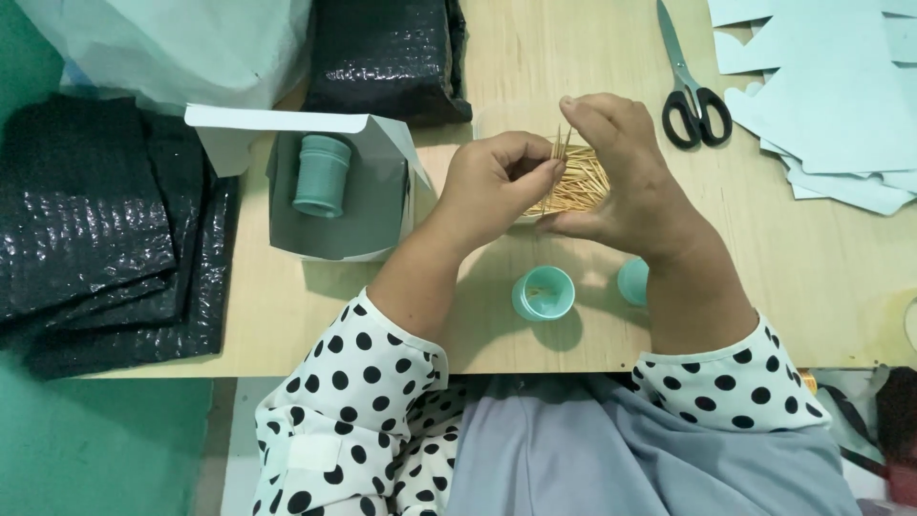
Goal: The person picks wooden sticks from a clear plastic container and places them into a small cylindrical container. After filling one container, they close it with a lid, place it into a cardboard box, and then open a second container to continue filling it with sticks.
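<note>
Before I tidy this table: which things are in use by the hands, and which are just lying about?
In use: toothpicks, left hand, right hand, open teal tub, teal lid.
Lying about: scissors, paper cutouts, black bags, box with a teal tub.

Left hand (492,177) and right hand (621,177) pinch toothpicks (573,182) above an open teal cup (543,292).

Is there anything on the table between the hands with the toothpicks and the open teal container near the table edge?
Nothing visible stands there. The left hand and right hand pinch a few toothpicks above the toothpick pile. Bare table lies between them and the open teal container.
</note>
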